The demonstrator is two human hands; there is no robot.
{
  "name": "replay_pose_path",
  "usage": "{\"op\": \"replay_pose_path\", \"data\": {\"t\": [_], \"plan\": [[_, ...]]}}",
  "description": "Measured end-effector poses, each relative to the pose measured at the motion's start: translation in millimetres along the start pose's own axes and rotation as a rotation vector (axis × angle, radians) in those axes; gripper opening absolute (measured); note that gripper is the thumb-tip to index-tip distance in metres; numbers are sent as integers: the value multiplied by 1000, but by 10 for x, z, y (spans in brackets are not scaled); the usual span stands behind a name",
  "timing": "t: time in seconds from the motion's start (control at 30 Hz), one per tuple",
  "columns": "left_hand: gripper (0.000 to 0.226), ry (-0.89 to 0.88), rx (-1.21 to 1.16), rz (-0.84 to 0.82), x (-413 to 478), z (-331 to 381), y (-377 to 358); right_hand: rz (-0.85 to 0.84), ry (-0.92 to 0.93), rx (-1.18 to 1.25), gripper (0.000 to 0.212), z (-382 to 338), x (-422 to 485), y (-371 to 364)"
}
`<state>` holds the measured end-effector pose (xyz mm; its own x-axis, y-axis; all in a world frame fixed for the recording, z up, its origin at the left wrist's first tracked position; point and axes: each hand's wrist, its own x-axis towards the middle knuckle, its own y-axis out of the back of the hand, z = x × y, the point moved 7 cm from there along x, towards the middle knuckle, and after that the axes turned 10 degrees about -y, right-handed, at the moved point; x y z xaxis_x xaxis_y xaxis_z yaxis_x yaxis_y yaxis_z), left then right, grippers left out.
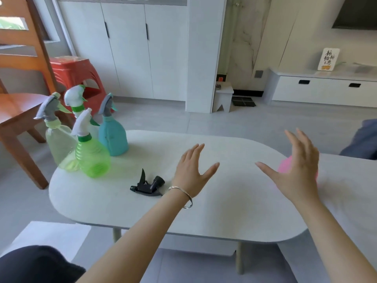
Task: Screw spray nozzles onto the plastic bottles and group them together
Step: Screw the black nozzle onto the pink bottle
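Four capped spray bottles point(89, 137) are grouped upright at the table's point(224, 211) far left corner. A loose black nozzle point(147, 185) is seen lying near the left end, just beside the left hand point(192, 170). Both hands are held spread and empty above the table; a pink object point(285, 165) is mostly hidden behind the right hand point(299, 166).

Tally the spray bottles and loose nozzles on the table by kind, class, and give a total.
Bottles with nozzles fitted: 4 (clear, white-topped, green, teal)
Loose black nozzle: 1
Pink item behind right hand, unclear: 1
Total: 6
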<state>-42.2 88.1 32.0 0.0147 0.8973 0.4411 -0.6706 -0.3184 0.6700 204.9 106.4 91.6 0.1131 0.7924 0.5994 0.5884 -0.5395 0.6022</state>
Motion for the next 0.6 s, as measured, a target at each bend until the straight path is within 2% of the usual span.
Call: {"op": "replay_pose_path", "data": {"t": [0.13,0.3,0.6], "plan": [[71,-3,-11,-10,7,60,-124,1,-163,64,103,423,47,36],[70,12,-38,-36,-1,80,-235,-94,-458,269,109,901,-22,-137],[69,22,-88,-31,23,67,-246,-69,-636,186,104,1171,-58,-287]]}}
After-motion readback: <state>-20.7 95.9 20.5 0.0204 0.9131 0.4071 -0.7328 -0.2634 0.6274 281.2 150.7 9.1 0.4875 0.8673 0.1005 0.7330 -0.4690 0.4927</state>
